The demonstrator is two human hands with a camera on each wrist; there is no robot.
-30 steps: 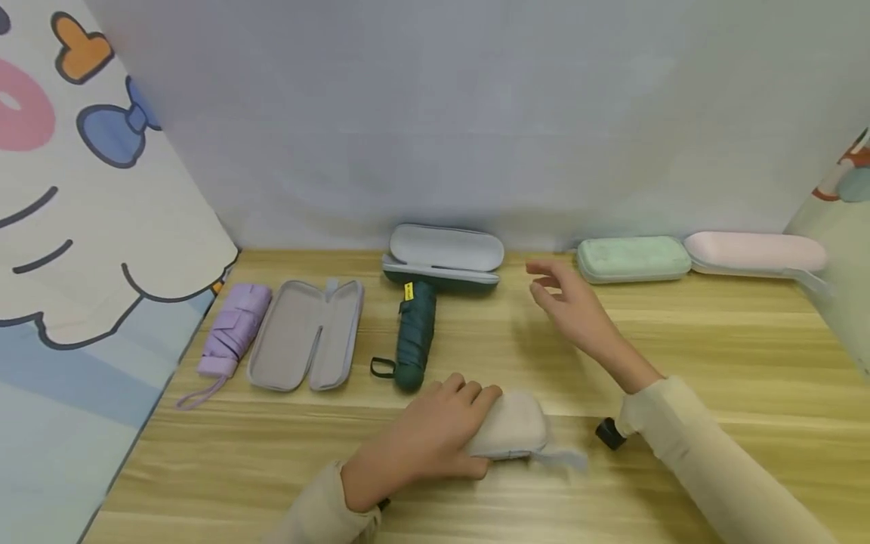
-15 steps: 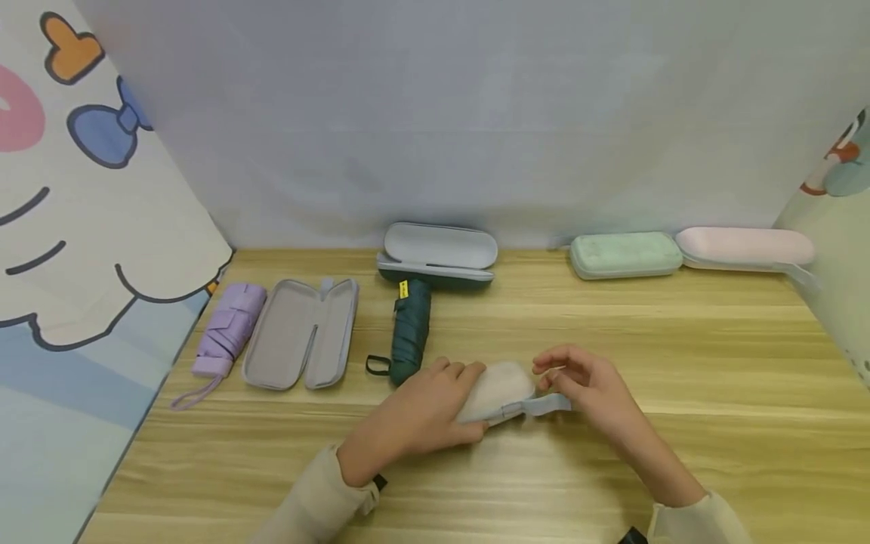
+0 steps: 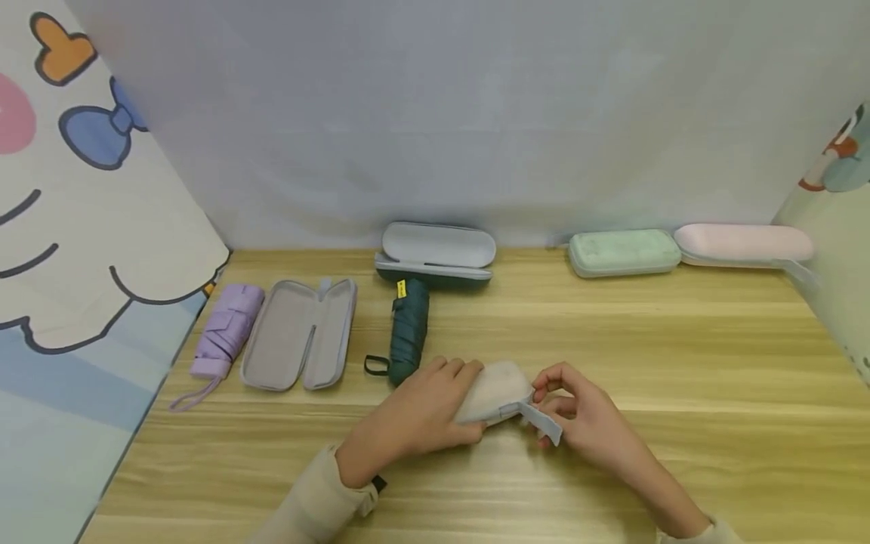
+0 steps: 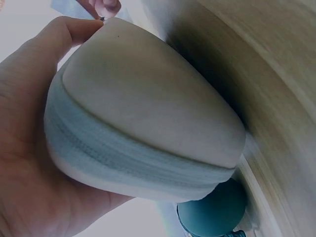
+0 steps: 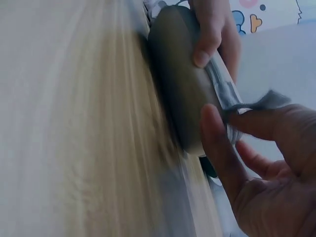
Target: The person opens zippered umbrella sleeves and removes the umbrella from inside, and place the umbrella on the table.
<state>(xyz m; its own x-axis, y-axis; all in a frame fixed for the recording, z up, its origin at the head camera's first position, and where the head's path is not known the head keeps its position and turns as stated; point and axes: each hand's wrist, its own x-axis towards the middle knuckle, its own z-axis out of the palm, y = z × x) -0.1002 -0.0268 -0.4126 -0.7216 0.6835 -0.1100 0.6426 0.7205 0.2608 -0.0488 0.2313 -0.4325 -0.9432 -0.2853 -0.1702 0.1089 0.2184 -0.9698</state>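
A small beige zip case point(image 3: 499, 389) lies on the table, tilted up a little. My left hand point(image 3: 424, 412) grips it from the left; in the left wrist view its rounded end and grey zip band point(image 4: 128, 148) face the camera. At the case's right end is my right hand point(image 3: 578, 419). In the right wrist view its thumb and index finger pinch at the zip beside a grey fabric strap point(image 5: 269, 100); the fingertips mostly cover the zipper pull. Just behind my left hand lies a folded dark green umbrella point(image 3: 410, 332).
An open grey-lined case point(image 3: 279, 340) lies at left beside a folded purple umbrella point(image 3: 227, 329). By the back wall stand an open dark green case point(image 3: 438, 253), a closed mint case point(image 3: 625, 253) and a closed pink case point(image 3: 744, 243).
My right hand has come down from the back of the table to the beige case's right end and now pinches at its zip. The case has shifted slightly back and tilted in my left hand.
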